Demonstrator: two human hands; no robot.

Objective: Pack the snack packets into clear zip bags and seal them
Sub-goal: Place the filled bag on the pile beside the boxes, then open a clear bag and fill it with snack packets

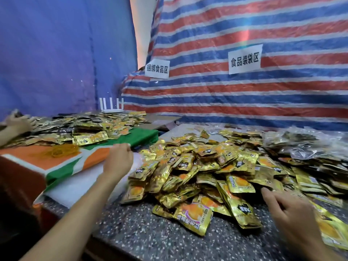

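1. While the left hand (119, 159) reaches out past the left edge of the heap, its back faces the camera and its fingers bend down out of sight, so I cannot tell whether they hold anything. It is above the place where a white translucent sheet (75, 189) meets the orange, green and white cloth (56, 163).
2. The right hand (288, 211) lies low at the near right of the heap, its fingers (267, 192) spread and nearly straight, gripping nothing. The foremost fingertip touches the packets at the heap's edge.
3. The gold snack packets (207, 166) lie in a loose, wide heap on the speckled stone counter (146, 234), between the two hands and running back toward the wall. A few lie forward on the bare counter.
4. At the far right of the heap lie clear bags (305, 146) stuffed with packets; whether they are sealed cannot be made out.
5. On the cloth-covered table to the left, a tangle of yellow rubber bands (58, 150) lies near a second spread of packets (84, 127). Another person's hand (18, 122) rests on it at the left edge.
6. A white router (112, 107) with upright antennas stands behind that spread, against a blue sheet (56, 44).
7. A red, white and blue striped tarp (244, 100) hangs behind the counter, bearing a small paper sign (157, 68) and a larger paper sign (244, 59), both printed with Chinese characters.
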